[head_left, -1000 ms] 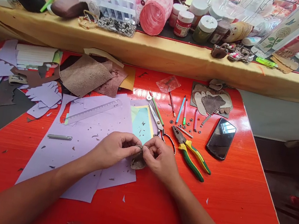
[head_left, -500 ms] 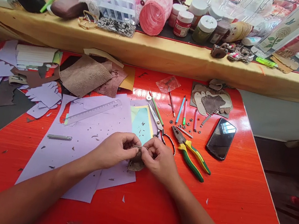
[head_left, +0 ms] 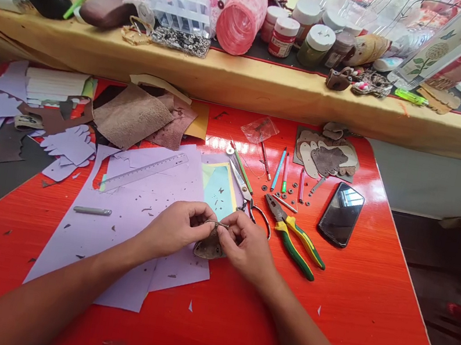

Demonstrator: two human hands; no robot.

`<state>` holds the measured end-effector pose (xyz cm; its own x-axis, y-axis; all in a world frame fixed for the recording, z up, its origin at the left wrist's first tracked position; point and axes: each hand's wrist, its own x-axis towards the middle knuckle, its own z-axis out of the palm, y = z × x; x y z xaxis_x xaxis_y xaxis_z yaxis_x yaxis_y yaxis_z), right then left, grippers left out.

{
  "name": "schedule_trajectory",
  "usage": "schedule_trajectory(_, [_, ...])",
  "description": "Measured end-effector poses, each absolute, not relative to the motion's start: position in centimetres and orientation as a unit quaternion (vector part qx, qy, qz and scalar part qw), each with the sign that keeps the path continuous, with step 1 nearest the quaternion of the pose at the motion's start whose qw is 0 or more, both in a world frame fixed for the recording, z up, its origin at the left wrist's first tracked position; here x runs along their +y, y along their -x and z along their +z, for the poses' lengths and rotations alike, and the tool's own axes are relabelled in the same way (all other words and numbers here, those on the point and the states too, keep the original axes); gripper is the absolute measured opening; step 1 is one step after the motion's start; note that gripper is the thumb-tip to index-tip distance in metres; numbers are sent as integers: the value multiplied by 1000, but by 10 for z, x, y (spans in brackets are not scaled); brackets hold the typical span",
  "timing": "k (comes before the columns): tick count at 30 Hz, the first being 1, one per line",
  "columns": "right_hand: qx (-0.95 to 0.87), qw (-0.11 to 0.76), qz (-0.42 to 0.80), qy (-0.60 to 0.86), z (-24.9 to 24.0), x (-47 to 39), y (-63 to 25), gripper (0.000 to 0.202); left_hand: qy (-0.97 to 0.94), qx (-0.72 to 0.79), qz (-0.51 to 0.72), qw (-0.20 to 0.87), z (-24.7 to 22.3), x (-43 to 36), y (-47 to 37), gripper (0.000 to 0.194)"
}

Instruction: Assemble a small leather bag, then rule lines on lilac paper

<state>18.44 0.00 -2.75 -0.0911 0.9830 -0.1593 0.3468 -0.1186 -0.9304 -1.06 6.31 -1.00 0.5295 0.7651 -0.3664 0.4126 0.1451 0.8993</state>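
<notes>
A small brown leather piece [head_left: 208,247] with small holes hangs between my two hands, over the edge of the purple paper [head_left: 127,261]. My left hand [head_left: 179,229] pinches its upper edge between thumb and forefinger from the left. From the right, my right hand [head_left: 247,246] pinches the same edge, fingertips close to the other hand's. Fingers hide part of the leather. Just beyond my hands lie scissors [head_left: 243,183] and a light blue paper [head_left: 218,194]. Pliers [head_left: 290,235] with green and yellow handles rest to the right of my right hand.
A black phone [head_left: 341,214] lies at the right. Pens [head_left: 279,169] and small metal snaps [head_left: 283,195] are scattered behind the pliers. Cut leather shapes [head_left: 328,156] are stacked at the back right. Leather scraps [head_left: 134,115], a ruler [head_left: 144,173] and a grey cutter [head_left: 92,210] lie left.
The leather piece has turned between my fingers; its lower part now spreads wider and shows its holes. Both hands have stayed nearly in place.
</notes>
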Motion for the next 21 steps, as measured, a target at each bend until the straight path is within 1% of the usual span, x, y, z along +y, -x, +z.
schedule_trajectory(8, [-559,321,466,605,-25,3,-183,8,-626,461,148,612,-3,59,10,19])
schedule_trajectory(14, [-554,330,459,611,-25,2,-181,7,-680,460,160,548,1,54,6,19])
schedule_trajectory(19, [-566,317,442,620,-25,3,-180,9,-654,454,147,587,-4,57,7,21])
schedule_trajectory(21, [-570,318,434,621,-25,4,-180,9,-664,449,141,582,-4,59,8,22])
